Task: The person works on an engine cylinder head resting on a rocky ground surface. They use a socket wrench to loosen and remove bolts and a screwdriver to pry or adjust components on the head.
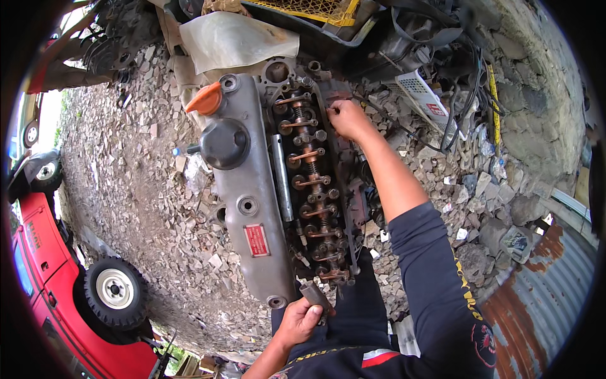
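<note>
An engine's cylinder head lies before me, its rocker arm assembly (pixel 313 180) exposed with springs and coppery rocker arms. Left of that rests the grey valve cover (pixel 247 174), bearing an orange cap (pixel 205 99) and a red label. A silver tube wrench (pixel 281 177) lies lengthwise between cover and rockers. My left hand (pixel 299 323), at the near end, is closed around a short grey metal tube (pixel 314 294) that looks like a socket. My right hand (pixel 348 120) is at the far right edge of the head, fingers pinched; what they hold is hidden.
Rubble covers the ground (pixel 151 189). A red vehicle (pixel 76 297) with a large wheel (pixel 115 292) stands at left. Far side: a pale cloth (pixel 237 41) and a yellow crate (pixel 315 9). Right: a white plastic basket (pixel 429 95), black hoses, a stone wall and rusty corrugated sheet (pixel 533 297).
</note>
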Demonstrator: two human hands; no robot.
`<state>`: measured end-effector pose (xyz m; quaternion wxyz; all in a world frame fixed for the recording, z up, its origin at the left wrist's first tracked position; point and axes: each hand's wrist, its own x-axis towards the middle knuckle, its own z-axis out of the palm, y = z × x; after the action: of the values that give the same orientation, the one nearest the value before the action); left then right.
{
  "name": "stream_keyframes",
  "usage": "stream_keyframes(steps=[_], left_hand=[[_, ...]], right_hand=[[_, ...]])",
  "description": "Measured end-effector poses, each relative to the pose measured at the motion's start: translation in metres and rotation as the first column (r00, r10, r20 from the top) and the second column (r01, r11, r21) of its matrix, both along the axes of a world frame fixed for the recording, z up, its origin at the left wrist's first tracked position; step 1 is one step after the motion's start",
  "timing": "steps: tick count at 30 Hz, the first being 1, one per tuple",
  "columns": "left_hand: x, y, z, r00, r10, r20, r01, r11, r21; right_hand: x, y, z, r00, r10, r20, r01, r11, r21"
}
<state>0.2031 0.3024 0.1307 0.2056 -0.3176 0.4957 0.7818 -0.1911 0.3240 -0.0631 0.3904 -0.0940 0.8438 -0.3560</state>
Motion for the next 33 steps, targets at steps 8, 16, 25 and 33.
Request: stream_keyframes(steps=[8, 16, 25, 33], left_hand=[[0.006, -0.003, 0.001, 1.000, 0.008, 0.027, -0.008, 1.000, 0.000], [0.006, -0.002, 0.007, 0.999, -0.024, 0.047, 0.024, 1.000, 0.002], [-0.003, 0.000, 0.009, 0.999, -0.040, 0.007, 0.040, 0.999, -0.017], [0.000, 0.002, 0.002, 0.999, -0.031, 0.021, 0.030, 0.999, 0.018]], right_hand=[[0.002, 0.005, 0.027, 0.976, -0.096, 0.198, 0.092, 0.995, 0.028], [-0.011, 0.010, -0.001, 0.953, 0.154, -0.259, -0.167, 0.986, -0.029], [-0.011, 0.006, 0.012, 0.990, 0.081, -0.112, -0.066, 0.989, 0.130], [-0.011, 0.001, 0.016, 0.970, -0.136, 0.202, 0.131, 0.991, 0.042]])
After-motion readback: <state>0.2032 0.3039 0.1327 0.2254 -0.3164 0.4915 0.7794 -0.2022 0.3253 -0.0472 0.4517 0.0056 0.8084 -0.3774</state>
